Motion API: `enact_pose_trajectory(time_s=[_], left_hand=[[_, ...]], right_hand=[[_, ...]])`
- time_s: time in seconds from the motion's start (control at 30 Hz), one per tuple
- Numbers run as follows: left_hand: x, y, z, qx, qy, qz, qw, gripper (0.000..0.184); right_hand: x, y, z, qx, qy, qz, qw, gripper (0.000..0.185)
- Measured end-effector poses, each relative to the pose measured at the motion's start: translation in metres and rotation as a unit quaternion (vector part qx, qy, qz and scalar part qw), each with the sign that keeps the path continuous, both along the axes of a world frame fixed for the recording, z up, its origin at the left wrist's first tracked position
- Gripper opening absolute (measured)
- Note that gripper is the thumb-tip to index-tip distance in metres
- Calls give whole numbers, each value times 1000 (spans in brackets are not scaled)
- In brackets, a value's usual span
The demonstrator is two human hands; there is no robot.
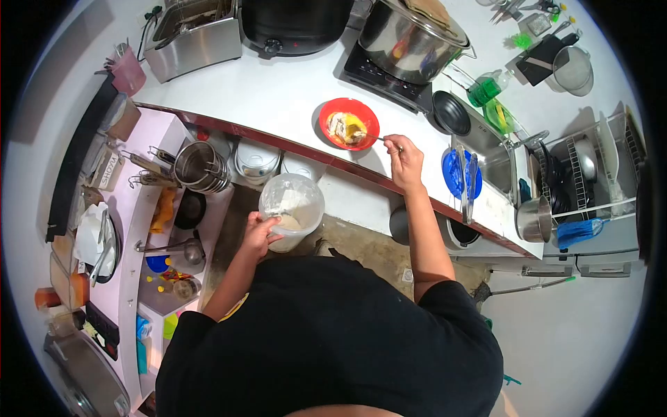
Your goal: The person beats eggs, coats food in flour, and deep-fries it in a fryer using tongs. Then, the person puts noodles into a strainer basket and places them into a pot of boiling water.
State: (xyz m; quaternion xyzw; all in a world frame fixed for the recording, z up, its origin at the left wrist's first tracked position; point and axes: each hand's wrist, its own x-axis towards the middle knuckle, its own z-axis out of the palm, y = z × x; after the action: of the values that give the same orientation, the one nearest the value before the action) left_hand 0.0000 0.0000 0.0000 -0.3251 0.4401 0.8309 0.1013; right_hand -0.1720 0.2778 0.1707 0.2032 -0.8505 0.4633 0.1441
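My left hand (260, 234) grips the rim of a translucent plastic tub (310, 201), held tilted in front of my body, off the counter. Some pale powder lies inside it. My right hand (404, 161) is closed on the handle of a metal utensil (381, 139); its far end reaches into a red bowl (375, 119) on the counter, so I cannot tell its kind. Yellow and whitish food (347, 128) fills the bottom of that bowl.
A large steel pot (410, 45) stands on a black induction cooker (375, 75) behind the bowl. On the right are a black bowl (451, 113), a blue plate (474, 182) with tongs and the sink (497, 153). Metal strainer baskets (201, 167) stand on the left shelf.
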Motion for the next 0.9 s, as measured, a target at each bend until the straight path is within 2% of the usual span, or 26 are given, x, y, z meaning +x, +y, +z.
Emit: enact_pose_trajectory(time_s=[0.07,0.1,0.17,0.23,0.3,0.33,0.4,0.43,0.53,0.63,0.7,0.77,0.8,0.83,0.9], left_hand=[[-1,1,1,2,-5,-5,1000,45],[5,9,0,14,-12,-4,1000,45],[-3,5,0,3,-11,-11,1000,46],[-2,4,0,2,-8,-12,1000,45],[-1,3,1,-1,-6,-11,1000,45],[-2,1,2,-3,-4,-10,1000,45],[-3,0,5,-6,0,-8,1000,45],[-4,-1,7,-9,-1,-3,1000,44],[-5,-2,9,-12,-1,4,1000,43],[-6,-1,5,-7,2,4,1000,43],[-6,-1,5,-8,6,3,1000,43],[-6,-1,8,-9,-10,4,1000,43],[-7,-1,8,-10,-9,3,1000,43],[-7,-1,8,-7,-8,3,1000,42],[-7,-1,7,-5,-7,1,1000,42]], right_hand=[[-2,-3,5,53,213,23,975,7],[0,2,8,65,206,27,976,7],[-12,5,8,50,215,-45,974,6],[-30,14,0,23,130,-133,982,15],[-46,18,-10,-53,76,-126,988,20],[-57,22,-20,-55,78,-125,988,20],[-72,27,-41,-282,-97,-177,938,22],[-75,27,-49,-284,-95,-175,938,22],[-73,19,-60,-395,-256,-164,867,20],[-70,15,-57,-440,-269,-149,844,20],[-68,16,-49,-445,-261,-150,843,19],[-67,16,-38,-458,-197,-135,856,19],[-64,16,-27,-424,-170,-138,879,20],[-60,14,-15,-424,-169,-139,879,20],[-49,7,6,-275,-27,-79,958,21]])
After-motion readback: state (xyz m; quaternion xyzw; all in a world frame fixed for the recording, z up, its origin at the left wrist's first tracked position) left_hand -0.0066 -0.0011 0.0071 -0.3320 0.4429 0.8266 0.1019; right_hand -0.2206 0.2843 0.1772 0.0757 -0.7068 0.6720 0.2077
